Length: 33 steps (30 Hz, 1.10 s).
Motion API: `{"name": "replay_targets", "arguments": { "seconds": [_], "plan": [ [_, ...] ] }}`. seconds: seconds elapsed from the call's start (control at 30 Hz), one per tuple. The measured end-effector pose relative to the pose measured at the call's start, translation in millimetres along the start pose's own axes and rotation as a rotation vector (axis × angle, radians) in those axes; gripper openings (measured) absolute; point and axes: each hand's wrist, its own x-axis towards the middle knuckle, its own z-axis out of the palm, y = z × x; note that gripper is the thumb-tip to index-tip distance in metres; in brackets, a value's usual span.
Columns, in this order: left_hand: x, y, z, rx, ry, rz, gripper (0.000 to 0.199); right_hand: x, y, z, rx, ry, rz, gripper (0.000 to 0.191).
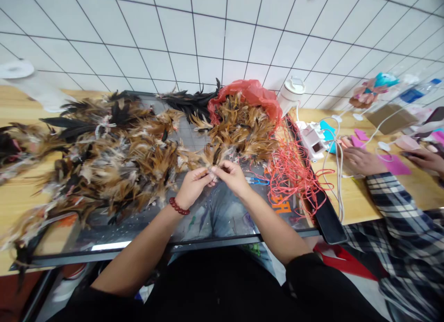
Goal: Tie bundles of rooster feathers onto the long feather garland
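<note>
My left hand (195,185) and my right hand (231,174) meet over the middle of a dark glass-topped board (152,241). Between their pinched fingertips is a small bunch of brown feathers (213,154), its tips pointing away from me. The fingers hide the quill ends. To the left spreads a big heap of brown and cream feathers (114,169). Beyond my right hand, more brown feathers (243,128) spill from a red plastic bag (249,88). Blue-handled snips (259,180) lie just right of my right hand.
Tangled red cord (289,179) covers the board's right side, by a dark phone-like slab (329,220). A power strip (312,139) with white cables and a white lidded cup (293,91) stand behind. At right, a co-worker's hands (359,160) handle pink pieces. A white roll (33,84) is far left.
</note>
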Motion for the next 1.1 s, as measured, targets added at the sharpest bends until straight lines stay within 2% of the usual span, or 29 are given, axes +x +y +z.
{"name": "replay_targets", "arguments": {
  "seconds": [0.17, 0.3, 0.47, 0.7, 0.8, 0.87, 0.97, 1.1],
  "plan": [
    [-1, 0, 1.3, 0.036, -0.019, 0.026, 0.032, 2, 1, -6, -0.121, 0.03, -0.069, 0.043],
    [0, 3, 0.9, -0.113, 0.006, -0.062, 0.027, 3, -1, -5, -0.149, 0.068, -0.078, 0.044],
    [1, 5, -2.0, -0.284, -0.007, -0.197, 0.027, 3, 2, 0, -0.071, 0.095, 0.004, 0.044],
    [2, 8, -4.4, -0.446, -0.046, -0.287, 0.021, 3, 3, 0, -0.009, 0.103, 0.05, 0.043],
    [1, 10, -4.1, -0.435, -0.095, -0.319, 0.022, 3, 6, 0, -0.013, 0.116, 0.06, 0.043],
    [0, 10, -3.2, -0.4, -0.104, -0.311, 0.021, 4, 8, 0, -0.013, 0.137, 0.064, 0.042],
    [0, 10, -1.8, -0.366, -0.057, -0.232, 0.022, 6, 11, 0, 0.008, 0.179, 0.071, 0.043],
    [1, 9, -1.9, -0.343, 0.052, -0.153, 0.026, 5, 8, 2, 0.019, 0.113, 0.097, 0.046]
  ]
}}
